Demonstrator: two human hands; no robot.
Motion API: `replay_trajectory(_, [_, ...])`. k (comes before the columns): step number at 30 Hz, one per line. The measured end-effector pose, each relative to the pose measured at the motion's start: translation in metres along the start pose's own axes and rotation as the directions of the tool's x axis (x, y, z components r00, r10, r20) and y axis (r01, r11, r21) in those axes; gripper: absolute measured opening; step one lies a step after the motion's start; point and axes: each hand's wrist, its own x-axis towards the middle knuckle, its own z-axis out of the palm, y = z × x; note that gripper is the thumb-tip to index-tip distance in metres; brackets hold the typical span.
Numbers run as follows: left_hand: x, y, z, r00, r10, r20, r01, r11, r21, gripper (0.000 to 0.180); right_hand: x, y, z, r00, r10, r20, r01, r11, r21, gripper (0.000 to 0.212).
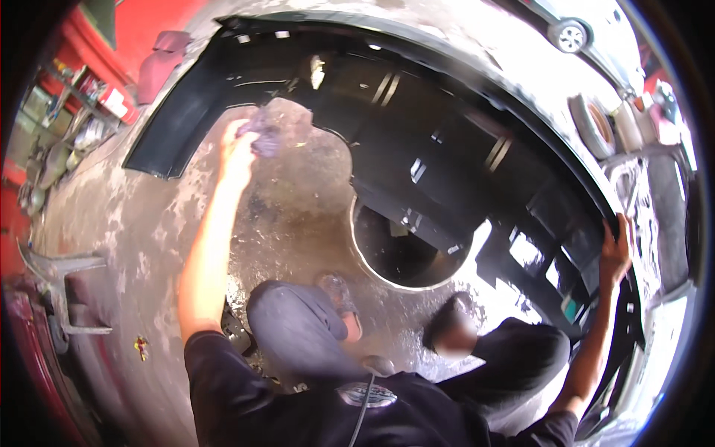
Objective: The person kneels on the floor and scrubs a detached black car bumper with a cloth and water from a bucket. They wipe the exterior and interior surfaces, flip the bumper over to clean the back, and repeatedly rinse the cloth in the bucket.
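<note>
A large black car bumper, with its hollow inner side toward me, arches from the far left round to my right. My left hand is closed on a crumpled purple-grey rag, held in front of the inner edge near the bumper's left end. At the far right my right hand grips the bumper's rim, its fingers over the edge. Between my feet and the bumper stands a round bucket of dark water, partly covered by the bumper's lower edge.
Wet, stained concrete floor lies under my legs. A metal stand is at the left, near a dark red car panel. Cluttered shelves line the left wall. A tyre and a parked car are at the far right.
</note>
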Motion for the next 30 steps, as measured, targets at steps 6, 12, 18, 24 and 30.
replay_trajectory(6, [-0.122, 0.073, 0.18, 0.834, 0.053, 0.549, 0.313, 0.774, -0.55, 0.034, 0.026, -0.049, -0.025, 0.991, -0.063, -0.117, 0.074, 0.992, 0.098, 0.044])
replay_trajectory(12, [-0.15, 0.123, 0.282, 0.68, 0.224, 0.698, 0.526, 0.513, -0.678, 0.048, 0.027, -0.062, -0.032, 0.982, -0.123, -0.145, 0.137, 0.986, 0.092, 0.048])
replay_trajectory(18, [-0.154, 0.189, 0.314, 0.814, -0.076, 0.576, 0.524, 0.526, -0.67, 0.027, 0.029, -0.056, -0.02, 0.948, -0.19, -0.255, 0.216, 0.973, 0.082, 0.049])
replay_trajectory(24, [-0.113, 0.196, 0.32, 0.814, 0.081, 0.575, 0.5, 0.407, -0.765, 0.037, 0.06, -0.057, -0.007, 0.889, -0.285, -0.359, 0.328, 0.943, 0.064, 0.052])
replay_trajectory(30, [-0.064, 0.161, 0.29, 0.851, 0.194, 0.489, 0.415, 0.322, -0.851, 0.059, 0.097, -0.108, 0.013, 0.885, -0.379, -0.269, 0.397, 0.918, 0.014, 0.056])
